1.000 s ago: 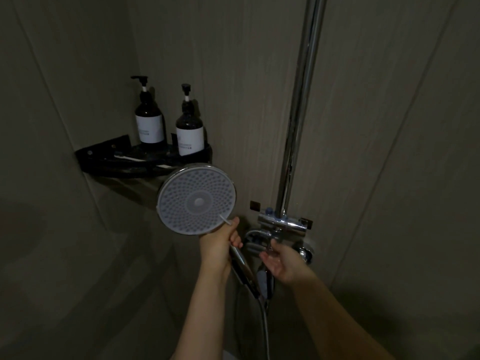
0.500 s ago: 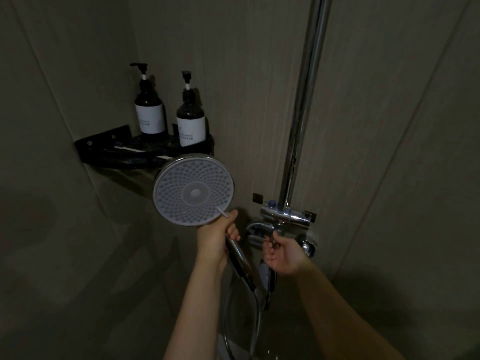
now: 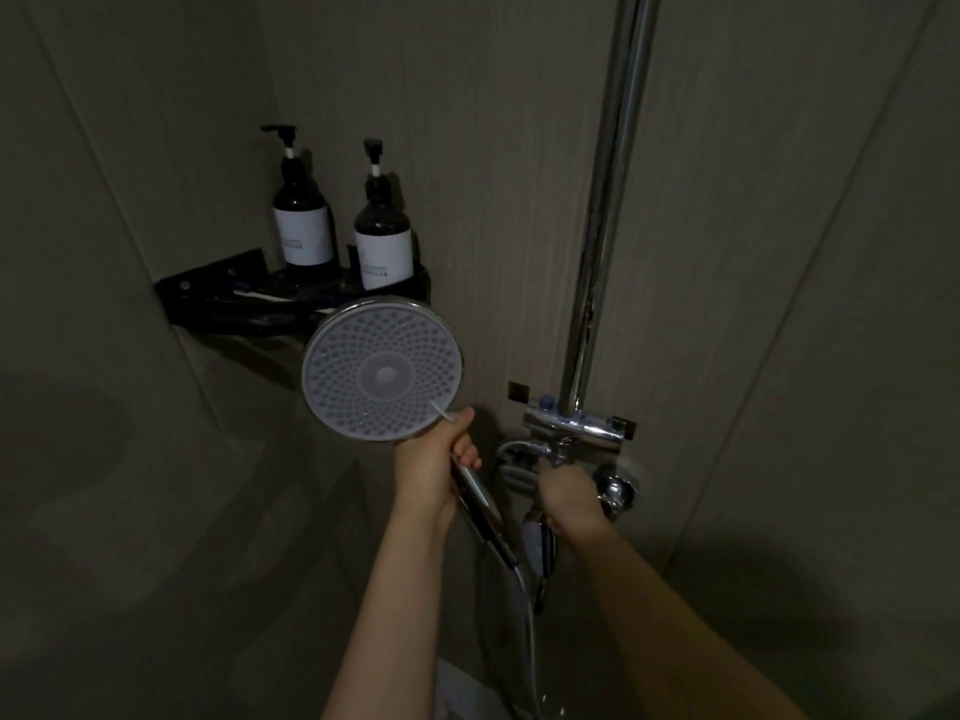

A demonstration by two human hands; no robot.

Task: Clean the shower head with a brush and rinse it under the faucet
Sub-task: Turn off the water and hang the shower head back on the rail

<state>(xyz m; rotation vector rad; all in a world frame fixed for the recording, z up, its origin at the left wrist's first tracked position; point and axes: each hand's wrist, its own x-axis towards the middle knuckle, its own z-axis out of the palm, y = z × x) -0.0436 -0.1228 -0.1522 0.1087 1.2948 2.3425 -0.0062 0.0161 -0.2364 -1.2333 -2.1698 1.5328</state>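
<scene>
Two hands up in dim shower corner. Left hand (image 3: 434,467) gripping shower head (image 3: 383,375) by handle, thin white stick pinched alongside; face turned toward camera, just below shelf (image 3: 218,296). Right hand (image 3: 569,493) curled around faucet (image 3: 571,431) control under chrome bar. Two pump bottles (image 3: 304,226) upright on shelf. Hose (image 3: 524,605) hanging below.
</scene>
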